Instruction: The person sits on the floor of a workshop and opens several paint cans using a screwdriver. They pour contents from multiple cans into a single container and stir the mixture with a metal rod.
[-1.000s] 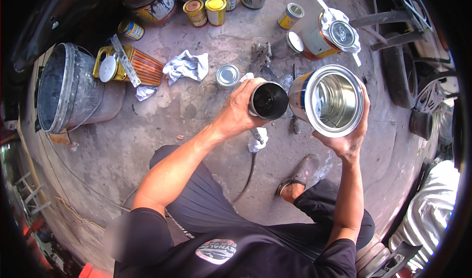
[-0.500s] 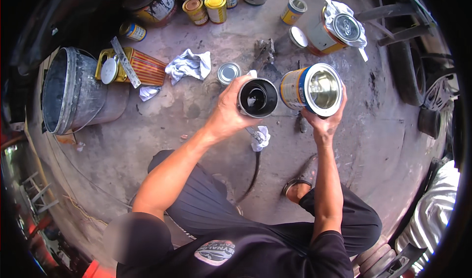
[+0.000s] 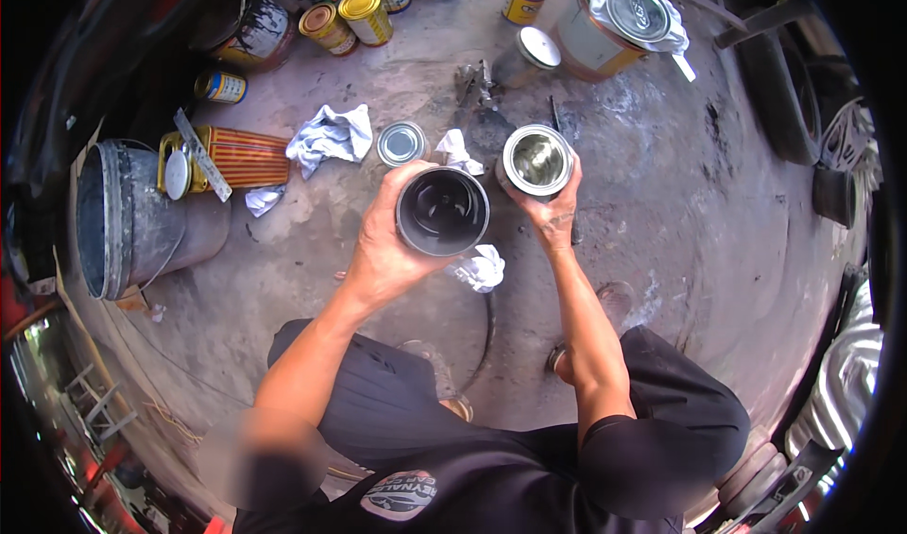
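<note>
Above the floor point(image 3: 680, 260), the left hand point(image 3: 381, 236) curls its fingers round the cup point(image 3: 442, 211); just right of it, the right hand's point(image 3: 556, 211) fingers clasp the can point(image 3: 538, 161). Best use firm grips, rims apart, cup upright.

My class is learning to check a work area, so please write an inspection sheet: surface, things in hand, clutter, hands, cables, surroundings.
Surface: grey floor, with dark stains and pale patches.
Things in hand: dark-lined container and shiny open can, held apart; contents unclear.
Clutter: crumpled white cloth, striped tin with a metal strip across it, grey bucket, yellow-topped can.
Hands: left hand grips the dark-lined container; right hand grips the shiny open can.
Cables: black hose or cord on the floor near the feet.
Surroundings: tyre at right; crinkled silver sheet lower right.
</note>
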The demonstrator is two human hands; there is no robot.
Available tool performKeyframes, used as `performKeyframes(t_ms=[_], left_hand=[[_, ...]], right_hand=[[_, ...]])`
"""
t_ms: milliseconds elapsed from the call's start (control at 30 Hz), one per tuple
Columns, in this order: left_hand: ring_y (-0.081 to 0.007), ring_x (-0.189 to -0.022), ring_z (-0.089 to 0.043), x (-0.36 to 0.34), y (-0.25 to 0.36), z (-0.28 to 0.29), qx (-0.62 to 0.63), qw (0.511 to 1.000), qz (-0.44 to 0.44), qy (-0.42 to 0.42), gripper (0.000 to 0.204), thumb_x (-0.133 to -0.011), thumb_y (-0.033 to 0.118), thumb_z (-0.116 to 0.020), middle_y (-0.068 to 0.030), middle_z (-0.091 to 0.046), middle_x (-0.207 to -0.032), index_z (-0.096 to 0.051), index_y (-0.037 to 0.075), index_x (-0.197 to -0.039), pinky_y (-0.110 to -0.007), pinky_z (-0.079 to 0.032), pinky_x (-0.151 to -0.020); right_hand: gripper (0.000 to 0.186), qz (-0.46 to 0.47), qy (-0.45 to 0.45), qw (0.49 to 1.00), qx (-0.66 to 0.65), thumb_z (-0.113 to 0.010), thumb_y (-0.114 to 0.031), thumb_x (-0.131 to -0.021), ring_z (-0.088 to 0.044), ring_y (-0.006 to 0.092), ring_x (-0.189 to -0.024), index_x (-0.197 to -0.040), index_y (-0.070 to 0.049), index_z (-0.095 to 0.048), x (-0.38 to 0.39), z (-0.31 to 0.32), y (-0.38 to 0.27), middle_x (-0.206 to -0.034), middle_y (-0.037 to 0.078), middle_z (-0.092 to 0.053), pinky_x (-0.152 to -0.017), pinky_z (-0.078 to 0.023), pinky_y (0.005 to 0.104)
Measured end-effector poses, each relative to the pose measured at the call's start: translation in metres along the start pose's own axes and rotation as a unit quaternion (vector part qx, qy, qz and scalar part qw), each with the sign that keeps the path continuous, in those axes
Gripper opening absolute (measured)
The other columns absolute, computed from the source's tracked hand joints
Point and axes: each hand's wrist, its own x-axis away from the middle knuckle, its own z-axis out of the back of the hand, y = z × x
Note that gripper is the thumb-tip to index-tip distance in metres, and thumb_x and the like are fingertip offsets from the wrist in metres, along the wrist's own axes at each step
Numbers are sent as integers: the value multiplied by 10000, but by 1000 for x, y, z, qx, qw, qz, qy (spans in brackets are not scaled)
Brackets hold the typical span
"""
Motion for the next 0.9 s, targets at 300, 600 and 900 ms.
performKeyframes(t_ms=[300, 600, 900], left_hand=[[-262, -1345, -686, -14, 8, -5, -46, 998, -38, -22, 899, -717, 96, -1050, -99, -679, -1432, -601, 70, -1496, -408, -539, -1157], [-322, -1345, -685, -11, 9, -9, -45, 996, -71, -15, 906, -696, 98, -1045, -126, -674, -1434, -609, 72, -1489, -417, -535, -1156], [-237, -1340, -681, 1, 15, 3, -45, 997, -68, -13, 921, -732, 63, -1042, -79, -680, -1447, -577, 83, -1526, -394, -540, -1163]], right_hand=[[1267, -57, -153, 985, 57, -881, -128, -767, -446, 390, -1640, -1799, -46, -150, 2, 51, 7, -1731, 238, -483, -1376, -322, 474], [710, 298, 48, 845, 441, -898, -228, -875, -513, 533, -1485, -1525, -95, -645, -234, 95, -90, -1633, 330, -487, -1206, -457, 605], [725, 184, -65, 796, 573, -957, -494, -812, -661, 504, -1320, -1394, -140, -707, -315, 89, -113, -1475, 290, -608, -1025, -601, 602]])
